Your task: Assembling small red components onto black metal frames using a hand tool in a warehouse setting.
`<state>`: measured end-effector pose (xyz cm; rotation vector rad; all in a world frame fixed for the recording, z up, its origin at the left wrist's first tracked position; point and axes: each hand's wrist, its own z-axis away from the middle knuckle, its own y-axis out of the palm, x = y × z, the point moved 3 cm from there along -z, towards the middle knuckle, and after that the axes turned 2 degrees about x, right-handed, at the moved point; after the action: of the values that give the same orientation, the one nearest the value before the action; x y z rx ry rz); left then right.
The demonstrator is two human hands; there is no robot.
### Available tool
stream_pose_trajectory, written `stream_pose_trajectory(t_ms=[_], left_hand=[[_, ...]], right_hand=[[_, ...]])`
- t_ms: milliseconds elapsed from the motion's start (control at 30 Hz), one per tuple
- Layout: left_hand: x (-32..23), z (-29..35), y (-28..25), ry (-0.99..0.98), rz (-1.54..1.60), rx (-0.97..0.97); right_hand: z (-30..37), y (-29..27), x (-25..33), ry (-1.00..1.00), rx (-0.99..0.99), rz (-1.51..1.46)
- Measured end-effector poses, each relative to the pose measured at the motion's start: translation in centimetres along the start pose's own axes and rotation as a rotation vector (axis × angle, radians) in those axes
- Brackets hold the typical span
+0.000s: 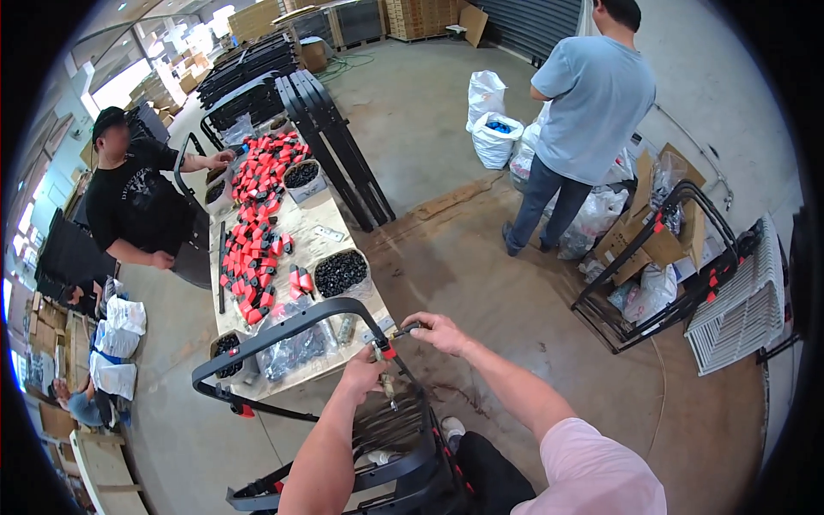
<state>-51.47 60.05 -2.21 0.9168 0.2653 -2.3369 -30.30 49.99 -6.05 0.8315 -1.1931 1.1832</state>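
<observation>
A black tubular metal frame (296, 330) with red fittings stands upright in front of me, close to the table's near edge. My left hand (364, 376) is closed beside its corner, around a slim brass-and-silver tool (389, 391) that looks like an air tool. My right hand (439, 333) is pinched on a small dark rod-like piece (405, 330) at the same corner, near a red fitting (388, 353). What the piece is cannot be made out. Red-and-black plastic caps (257, 249) lie heaped along the wooden table (330, 230).
Boxes of black parts (341, 273) stand on the table; a bag of parts (296, 350) lies near me. A person in black (142, 202) works across at left; another in light blue (592, 112) stands by white sacks (498, 142). Another frame (618, 266) stands right.
</observation>
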Motion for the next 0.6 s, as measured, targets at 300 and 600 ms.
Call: stream_pose_trajectory(t_ms=[300, 600], left_hand=[[-1.1, 0.0, 0.5, 0.048, -0.121, -0.043], [-0.4, 0.0, 0.1, 0.038, -0.085, -0.043]], right_hand=[[-0.3, -0.4, -0.1, -0.055, -0.023, -0.055], [0.2, -0.1, 1.7, 0.005, -0.025, 0.007]])
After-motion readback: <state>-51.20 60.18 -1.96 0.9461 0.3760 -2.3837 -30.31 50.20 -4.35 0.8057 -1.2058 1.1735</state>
